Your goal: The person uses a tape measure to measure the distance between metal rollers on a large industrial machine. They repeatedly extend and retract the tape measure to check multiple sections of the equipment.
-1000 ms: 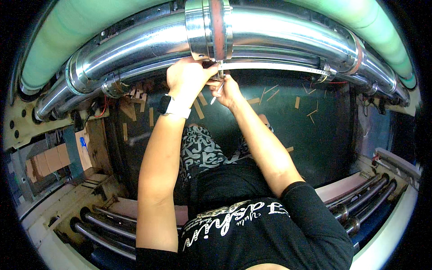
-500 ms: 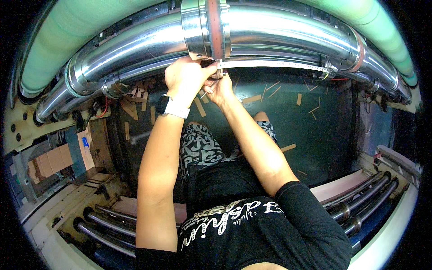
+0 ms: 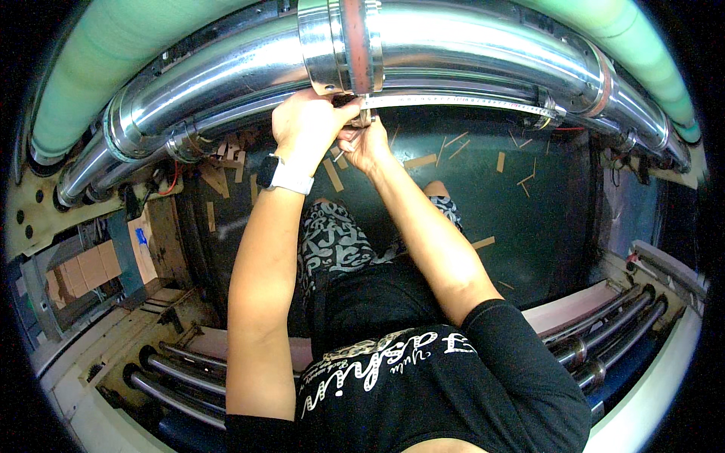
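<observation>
Reaching up to the top centre of the frame, both hands meet just under a wide steel clamp point(image 3: 338, 45) that wraps the big shiny pipe point(image 3: 226, 83). The left hand point(image 3: 306, 124) has its fingers curled and pressed together, gripping something small right at the lower edge of the clamp; what exactly it pinches is hidden by the knuckles. A dark watch on a white strap point(image 3: 281, 174) sits on that wrist. The right hand point(image 3: 366, 143) lies just beside and slightly below the left, touching it, fingers closed around a small metal piece point(image 3: 362, 119) at the clamp's underside; a thin pale stick pokes out below it toward the lower left. Whether it is a tool or a fastener cannot be told.

From that spot a thin metal band point(image 3: 453, 100) runs to the right along the underside of the pipe, ending near a smaller clamp point(image 3: 547, 117) in the upper right. An orange ring point(image 3: 353, 41) shows in the middle of the wide clamp. Above the pipe, a pale green duct point(image 3: 98, 68) curves across the upper left and upper right.

Below the hands lies a dark green floor point(image 3: 544, 211) scattered with short tan strips. Bundles of slimmer pipes point(image 3: 604, 332) run along the lower right and lower left. Patterned trousers and a black printed shirt fill the lower centre.
</observation>
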{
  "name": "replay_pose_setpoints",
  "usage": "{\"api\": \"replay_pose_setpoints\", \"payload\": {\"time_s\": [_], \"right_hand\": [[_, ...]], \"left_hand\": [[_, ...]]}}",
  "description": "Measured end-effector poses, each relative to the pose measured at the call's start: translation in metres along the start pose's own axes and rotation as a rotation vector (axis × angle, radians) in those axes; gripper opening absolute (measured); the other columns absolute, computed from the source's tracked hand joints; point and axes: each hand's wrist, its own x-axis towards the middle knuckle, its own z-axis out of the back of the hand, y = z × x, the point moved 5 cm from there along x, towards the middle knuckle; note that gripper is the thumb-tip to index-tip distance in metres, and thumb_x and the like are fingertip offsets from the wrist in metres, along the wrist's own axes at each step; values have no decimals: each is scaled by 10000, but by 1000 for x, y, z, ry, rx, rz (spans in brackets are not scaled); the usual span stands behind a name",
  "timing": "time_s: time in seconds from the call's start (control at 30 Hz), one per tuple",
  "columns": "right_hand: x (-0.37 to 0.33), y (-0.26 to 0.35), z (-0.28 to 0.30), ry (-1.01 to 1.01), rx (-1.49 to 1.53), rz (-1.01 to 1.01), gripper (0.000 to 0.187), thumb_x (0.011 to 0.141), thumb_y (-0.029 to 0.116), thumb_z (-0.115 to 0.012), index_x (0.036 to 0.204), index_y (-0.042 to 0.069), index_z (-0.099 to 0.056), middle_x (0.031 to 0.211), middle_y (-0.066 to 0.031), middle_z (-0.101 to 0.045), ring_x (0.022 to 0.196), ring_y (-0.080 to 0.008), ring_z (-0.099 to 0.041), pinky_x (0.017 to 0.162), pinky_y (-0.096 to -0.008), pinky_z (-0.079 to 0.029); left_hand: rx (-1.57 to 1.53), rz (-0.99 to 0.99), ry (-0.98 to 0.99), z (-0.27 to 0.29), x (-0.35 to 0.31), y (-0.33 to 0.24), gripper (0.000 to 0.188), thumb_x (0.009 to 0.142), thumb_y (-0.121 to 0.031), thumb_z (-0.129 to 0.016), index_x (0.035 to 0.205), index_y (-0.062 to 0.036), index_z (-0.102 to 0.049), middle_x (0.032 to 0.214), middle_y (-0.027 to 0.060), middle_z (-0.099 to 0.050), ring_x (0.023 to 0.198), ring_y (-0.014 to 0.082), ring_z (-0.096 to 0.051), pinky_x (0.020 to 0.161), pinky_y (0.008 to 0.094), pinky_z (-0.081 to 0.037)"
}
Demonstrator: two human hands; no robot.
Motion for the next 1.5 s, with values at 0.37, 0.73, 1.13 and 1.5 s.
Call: {"api": "replay_pose_setpoints", "payload": {"time_s": [0.37, 0.73, 1.13, 1.5], "right_hand": [[-1, 1, 1, -54, -27, -12, 350, 921, 350, -286, 841, 44, -434, 675, -63, -468, 498, -127, -422, 346, -214, -274], [4, 1, 2, 12, -45, 2, 347, 923, 341, -282, 845, 50, -454, 668, -58, -464, 501, -125, -424, 341, -211, -281], [-31, 47, 83, -450, -861, 18, 310, 918, 382, -368, 941, 85, -453, 681, -32, -498, 503, -103, -406, 383, -227, -309], [-70, 75, 95, -316, -1077, 182, 123, 890, 162, -478, 842, 68, -543, 590, 35, -438, 459, -61, -355, 406, -222, -285]], "left_hand": [[22, -13, 45, 0, 0, 0, 488, 713, -611, -521, 891, -176, -650, 846, 82, -642, 797, 255, -617, 660, 364, -484], [34, -21, 43, 1, -1, -1, 497, 716, -624, -502, 854, -171, -655, 798, 90, -643, 768, 265, -621, 637, 365, -487], [18, -23, 26, 0, -1, 2, 557, 710, -648, -489, 850, -133, -646, 806, 132, -637, 796, 284, -615, 669, 382, -480], [116, -76, 54, 5, -3, -3, 535, 714, -639, -491, 903, -167, -658, 848, 122, -634, 824, 265, -609, 687, 366, -481]]}}
